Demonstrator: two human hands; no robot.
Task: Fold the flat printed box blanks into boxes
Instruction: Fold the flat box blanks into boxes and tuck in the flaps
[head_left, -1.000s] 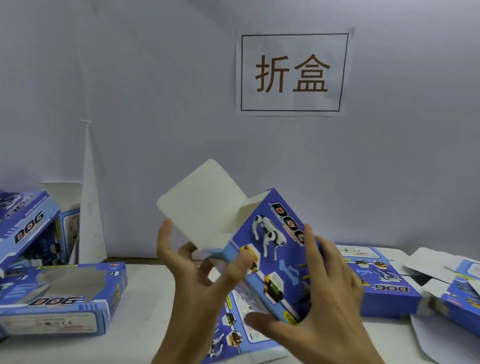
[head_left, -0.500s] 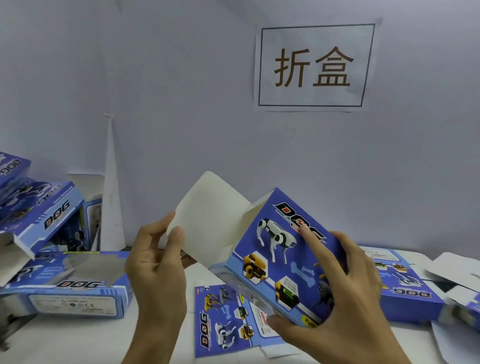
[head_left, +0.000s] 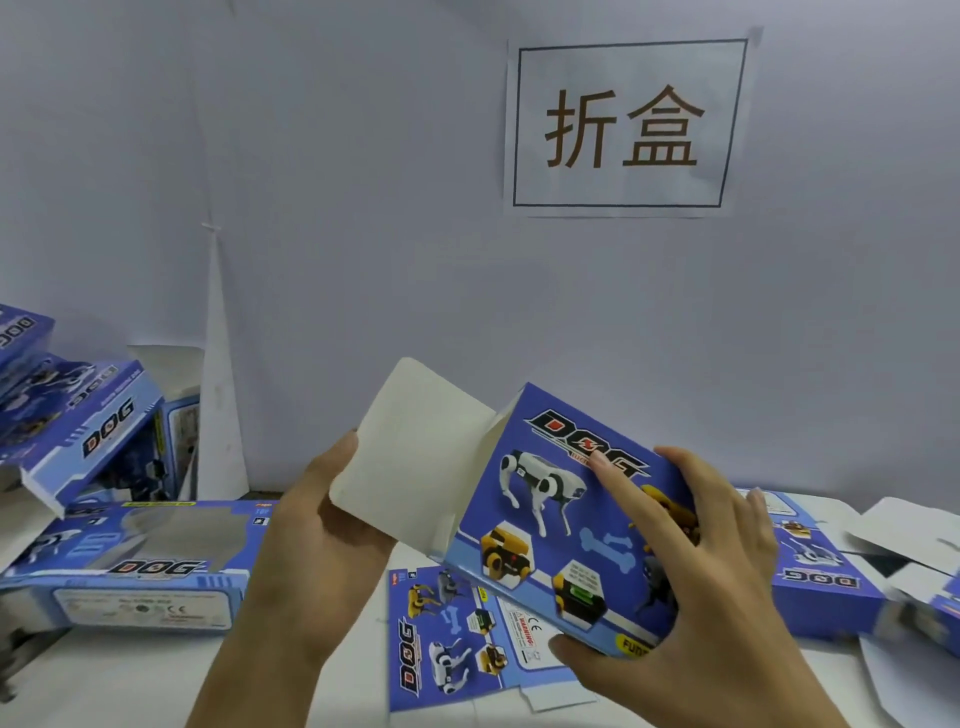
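Wall: pale, with a paper sign (head_left: 628, 124) bearing 2 characters.
Table (head_left: 130, 675): white, carrying folded boxes (head_left: 135, 566) at left.
Box (head_left: 566, 519): blue, held tilted above a flat blank (head_left: 457, 634).
Right hand (head_left: 701, 587): fingers spread over the printed face, thumb gripping the lower edge.
Left hand (head_left: 322, 545): fingers behind the white flap (head_left: 410, 452), thumb at its edge, holding it open.

Pale grey wall (head_left: 363, 182), framed paper sign (head_left: 626, 124), white table (head_left: 130, 675)
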